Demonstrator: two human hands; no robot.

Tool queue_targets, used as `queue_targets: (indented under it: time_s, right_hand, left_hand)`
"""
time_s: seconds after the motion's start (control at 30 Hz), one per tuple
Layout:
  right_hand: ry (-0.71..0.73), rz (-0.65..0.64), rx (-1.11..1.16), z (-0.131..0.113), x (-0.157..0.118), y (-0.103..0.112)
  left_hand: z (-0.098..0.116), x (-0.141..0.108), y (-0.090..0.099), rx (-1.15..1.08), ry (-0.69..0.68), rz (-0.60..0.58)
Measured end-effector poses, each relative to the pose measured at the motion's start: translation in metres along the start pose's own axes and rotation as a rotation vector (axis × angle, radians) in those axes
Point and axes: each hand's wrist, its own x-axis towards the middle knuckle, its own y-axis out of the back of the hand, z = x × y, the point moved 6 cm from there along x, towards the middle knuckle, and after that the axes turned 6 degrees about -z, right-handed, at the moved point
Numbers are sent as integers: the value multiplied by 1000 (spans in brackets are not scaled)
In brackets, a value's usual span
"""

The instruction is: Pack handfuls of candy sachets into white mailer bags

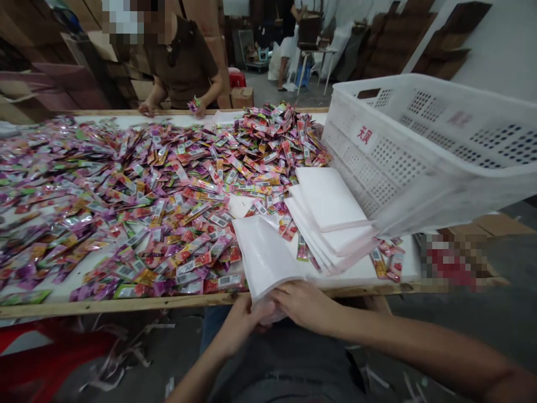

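I have the white pouch (268,254) at six o'clock, over the near edge of the desk (126,305). My left hand's (243,323) fingers grip its near end; my right hand's (308,307) are tucked at its rim, their closure hidden. A light, even grip looks best against creasing, well off the sachets (184,207) at ten o'clock.

Red characters are marking a crate.
Beyond the fingers (287,296), to their right, red 天风 (364,135) is showing on the white crate (380,154); packet (230,281) print is appearing too small to read.
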Motion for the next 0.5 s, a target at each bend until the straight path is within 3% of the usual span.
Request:
queue_targets:
  time_s: [0.07, 0.2, 0.33, 0.43, 0.5]
  right_hand:
    - [18, -17, -10, -4, -3, -6]
    - [-79, -30, 78, -4, 3, -16]
    - [-89, -17, 180, -9, 0, -6]
    - [-27, -27, 352, 2, -51, 4]
    - [-145, -87, 422, 31, -108, -4]
  left_hand:
    - [4, 1, 2, -49, 11, 1]
    - [-5, 8, 2, -186, 74, 78]
    - [-13, 9, 5, -253, 102, 132]
    - [-11, 0, 21, -236, 118, 200]
    - [-4, -8, 34, -109, 104, 151]
